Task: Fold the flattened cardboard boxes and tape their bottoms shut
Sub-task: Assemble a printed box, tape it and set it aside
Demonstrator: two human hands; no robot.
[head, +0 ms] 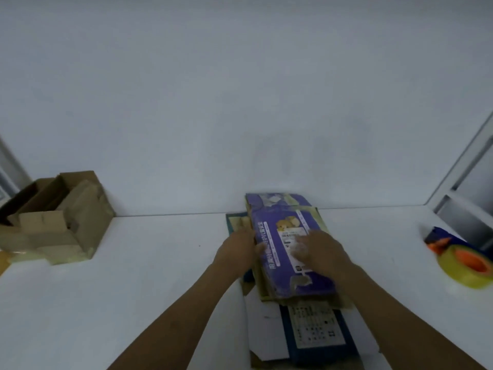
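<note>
Nearest, on the white desk [133, 276], a dark blue flattened box [320, 351] with a white printed label lies on a white sheet. Just beyond, a purple flattened box [277, 263] tops the stack, showing white lettering, a puppy picture and torn tape patches. The right grip [317, 249] lies on it with spread fingers; the left grip [237, 247] curls round its left edge. Farther off sit a yellow tape roll [464, 265] at right and folded brown boxes [53, 220] at left.

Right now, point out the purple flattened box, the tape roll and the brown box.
purple flattened box [281, 276]: head view, printed face.
tape roll [457, 276]: head view, yellow side.
brown box [97, 221]: head view, right wall.
</note>
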